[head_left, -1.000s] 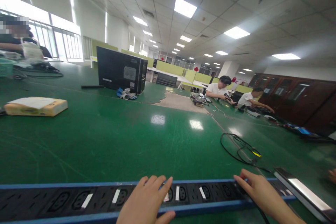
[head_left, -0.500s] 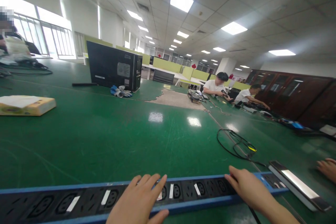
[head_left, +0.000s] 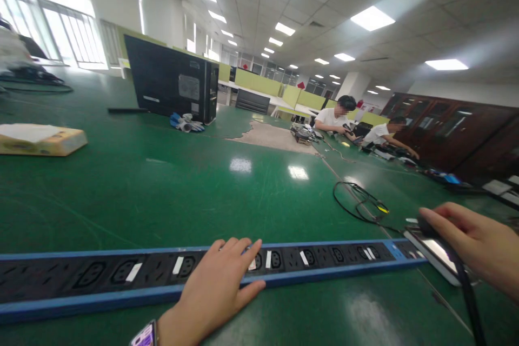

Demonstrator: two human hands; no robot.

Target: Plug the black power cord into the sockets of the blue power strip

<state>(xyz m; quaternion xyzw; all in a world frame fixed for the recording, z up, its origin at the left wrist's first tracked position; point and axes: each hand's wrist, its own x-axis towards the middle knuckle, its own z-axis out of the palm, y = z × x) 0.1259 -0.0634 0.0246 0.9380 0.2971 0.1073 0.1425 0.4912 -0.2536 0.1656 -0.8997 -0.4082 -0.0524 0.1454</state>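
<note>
A long power strip (head_left: 323, 255) with blue edges and black sockets runs across the near table, several white labels stuck on it. My left hand (head_left: 221, 278) lies on the middle of the strip with its fingers stretched out, hiding some sockets, and it holds nothing. At the strip's right end, my right hand (head_left: 470, 232) is closed around the black plug of a thick black cable (head_left: 468, 297). It is raised over a flat device (head_left: 436, 254) with a bright face, partly covering it. The plug's front is hard to make out.
A black computer case (head_left: 170, 81) stands at the back left, with gloves (head_left: 187, 122) beside it. A tissue pack (head_left: 42, 139) lies at the left, a coiled black cable (head_left: 359, 203) at the right. Two people (head_left: 334, 119) work at the far right of the green table.
My right hand has left the power strip and moved right and up, now gripping the black plug. My left hand stays on the strip. The other person's hand at the right edge is out of view.
</note>
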